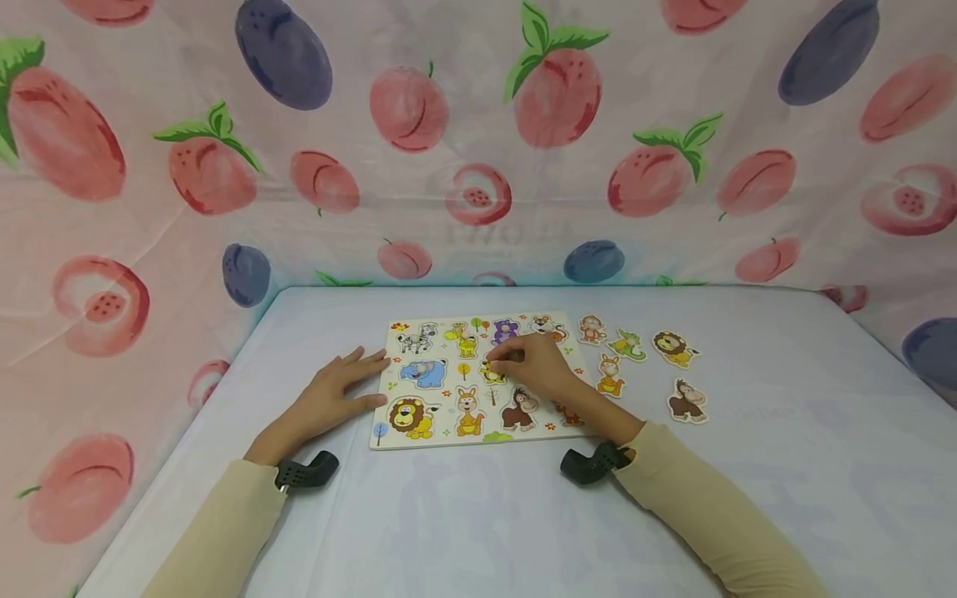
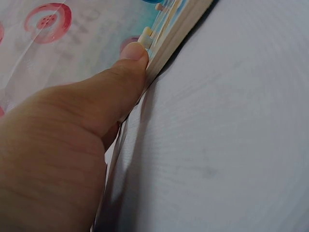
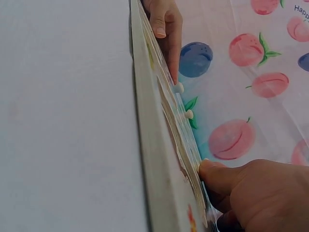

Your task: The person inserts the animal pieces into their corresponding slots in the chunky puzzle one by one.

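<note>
A white animal puzzle board [image 1: 449, 440] lies on the table, showing a zebra [image 1: 417, 339], a giraffe [image 1: 461, 340], an elephant [image 1: 423, 374] and other animals. My left hand [image 1: 321, 399] lies at the board's left edge, its fingers extended and touching it; the left wrist view shows the thumb [image 2: 130, 60] at the rim. Over the middle row, my right hand [image 1: 534, 365] pinches a small yellow animal puzzle piece [image 1: 490, 374] with thumb and fingertips. That hand partly hides the piece and the board's right side. In the right wrist view, knobs [image 3: 189, 114] stand up from the board.
Right of the board lie loose pieces: a monkey [image 1: 592, 329], a green crocodile [image 1: 627, 345], a kangaroo [image 1: 610, 375], a lion [image 1: 674, 349] and a gorilla [image 1: 687, 402]. A white cloth [image 1: 449, 523] covers the table. Behind hangs a fruit-printed curtain [image 1: 419, 191].
</note>
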`<state>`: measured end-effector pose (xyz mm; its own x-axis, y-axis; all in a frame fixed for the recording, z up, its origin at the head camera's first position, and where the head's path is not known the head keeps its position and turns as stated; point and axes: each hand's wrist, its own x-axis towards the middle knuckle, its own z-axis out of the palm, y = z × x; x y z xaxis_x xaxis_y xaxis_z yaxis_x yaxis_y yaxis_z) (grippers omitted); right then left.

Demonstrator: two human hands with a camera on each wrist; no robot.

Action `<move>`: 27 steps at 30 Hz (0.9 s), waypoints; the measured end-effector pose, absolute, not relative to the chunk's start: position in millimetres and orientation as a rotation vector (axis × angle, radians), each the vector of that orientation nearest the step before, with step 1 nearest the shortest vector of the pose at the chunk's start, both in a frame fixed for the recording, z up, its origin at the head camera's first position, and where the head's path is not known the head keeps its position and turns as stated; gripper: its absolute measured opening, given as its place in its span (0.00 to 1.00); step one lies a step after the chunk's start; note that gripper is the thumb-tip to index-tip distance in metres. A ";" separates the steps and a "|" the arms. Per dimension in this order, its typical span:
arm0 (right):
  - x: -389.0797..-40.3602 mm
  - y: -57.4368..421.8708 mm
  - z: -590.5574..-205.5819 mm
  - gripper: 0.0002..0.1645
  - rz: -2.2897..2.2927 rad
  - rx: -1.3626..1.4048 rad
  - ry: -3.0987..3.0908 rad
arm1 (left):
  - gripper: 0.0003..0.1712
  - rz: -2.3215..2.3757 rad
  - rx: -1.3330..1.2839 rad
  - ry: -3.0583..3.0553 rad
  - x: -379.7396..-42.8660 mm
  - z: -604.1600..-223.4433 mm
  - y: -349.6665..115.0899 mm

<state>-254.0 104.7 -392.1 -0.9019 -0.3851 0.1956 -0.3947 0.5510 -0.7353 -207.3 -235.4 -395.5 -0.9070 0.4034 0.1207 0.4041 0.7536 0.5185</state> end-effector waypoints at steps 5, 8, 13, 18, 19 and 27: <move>-255.0 104.7 -391.7 0.06 1.301 0.695 -2.760 | 0.38 -0.872 -0.669 -2.951 -207.4 -394.6 -235.8; -255.3 105.0 -391.3 0.06 1.300 0.692 -2.767 | 0.39 -0.873 -0.666 -2.959 -207.5 -394.4 -235.9; -255.2 105.9 -390.4 0.07 1.308 0.691 -2.780 | 0.38 -0.888 -0.659 -2.959 -207.2 -394.8 -236.2; -255.1 106.2 -387.7 0.09 1.305 0.712 -2.783 | 0.38 -0.880 -0.663 -2.947 -206.6 -395.8 -236.3; -255.3 106.6 -386.9 0.09 1.307 0.717 -2.788 | 0.38 -0.878 -0.666 -2.945 -206.8 -396.1 -236.3; -261.6 117.7 -375.8 0.15 1.339 0.701 -2.779 | 0.38 -0.880 -0.659 -2.963 -207.3 -395.5 -235.6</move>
